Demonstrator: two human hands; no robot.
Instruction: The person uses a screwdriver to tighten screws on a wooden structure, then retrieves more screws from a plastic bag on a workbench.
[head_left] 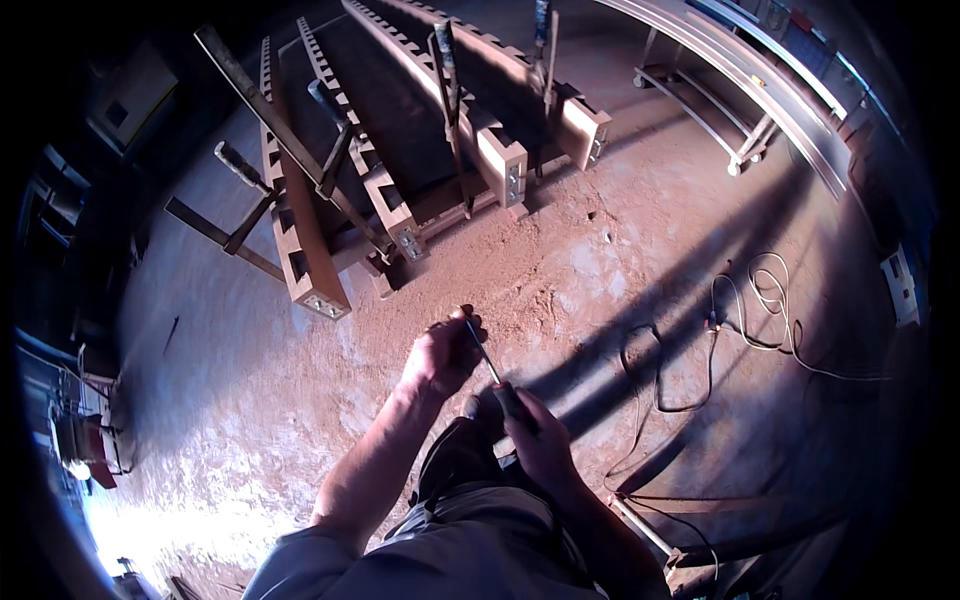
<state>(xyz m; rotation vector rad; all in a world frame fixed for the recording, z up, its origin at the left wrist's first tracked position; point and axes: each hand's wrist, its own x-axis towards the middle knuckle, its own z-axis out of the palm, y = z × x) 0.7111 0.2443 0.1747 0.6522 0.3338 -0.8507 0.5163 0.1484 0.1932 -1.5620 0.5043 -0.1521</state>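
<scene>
My right hand [545, 442] is wrapped round the dark handle of a screwdriver [484, 352], whose thin metal shaft points up and to the left. At the tip end of that shaft, my left hand [440, 358] is closed with its fingers curled together. Whether those fingers pinch the tip or some small piece is hidden. Both hands are in front of my body, above the dusty floor. Beyond them lie long notched wooden beams [305, 250], with metal fittings on their near ends.
Several bar clamps [285, 140] with upright handles grip the beams. A loose cable [712, 360] lies coiled on the reddish, dusty floor [590, 270] to the right. A wheeled trolley [700, 105] stands at far right, beside a long curved-looking bench [770, 95]. Low metal framework [640, 522] sits near lower right.
</scene>
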